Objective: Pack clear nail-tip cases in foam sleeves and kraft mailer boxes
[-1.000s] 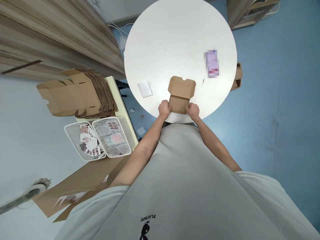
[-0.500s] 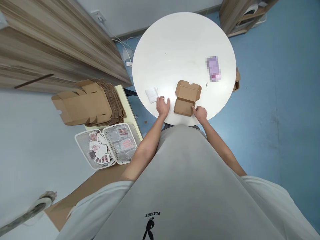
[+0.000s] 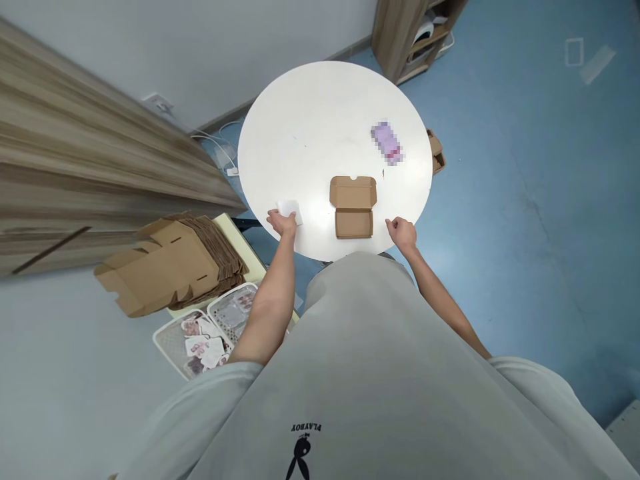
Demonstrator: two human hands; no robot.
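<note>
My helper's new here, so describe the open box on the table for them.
Find the round white table. On its near side, between left hand and right hand, sits the box. It's the only cardboard on that table, brown, with its lid open.

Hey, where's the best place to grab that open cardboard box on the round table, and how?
I'd grip the open cardboard box by its tray's left side wall and right side wall, coming from both sides. Those low walls stand up, while the lid lies folded back on the far side. The right hand is near the right wall.
</note>
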